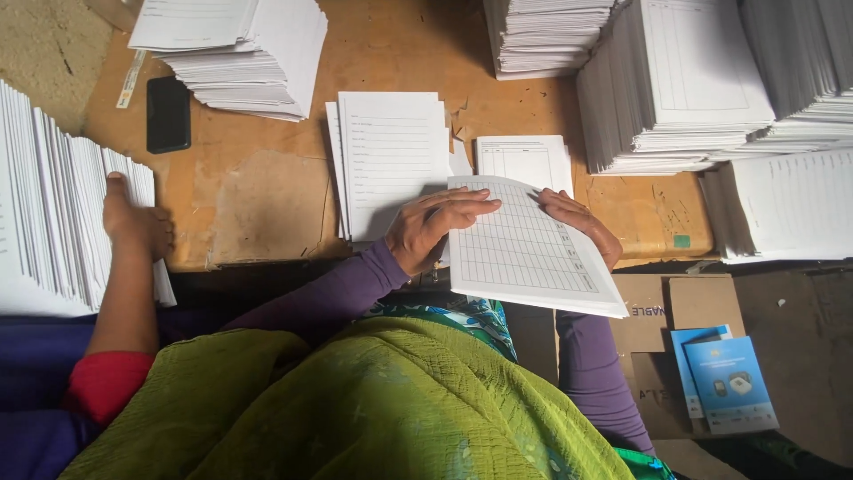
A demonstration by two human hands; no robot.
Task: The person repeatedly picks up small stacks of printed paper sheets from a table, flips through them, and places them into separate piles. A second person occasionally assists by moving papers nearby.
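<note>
A thin bundle of white sheets printed with a grid (524, 253) is held tilted over the near edge of the wooden table (267, 178). My left hand (435, 227) lies on the bundle's left edge, fingers spread flat across the top sheet. Gripping its far right edge is my right hand (577, 222), partly hidden behind the paper. Just beyond the bundle lie a pile of lined forms (391, 160) and a smaller pile of ruled sheets (524, 160).
Tall paper stacks stand at the back left (240, 53), back right (684, 80) and far right (791, 204). A black phone (168, 113) lies on the table. A co-worker's hand (133, 222) rests on upright sheets (53, 204) at left. Below right sit a cardboard box (675, 307) and blue booklets (729, 382).
</note>
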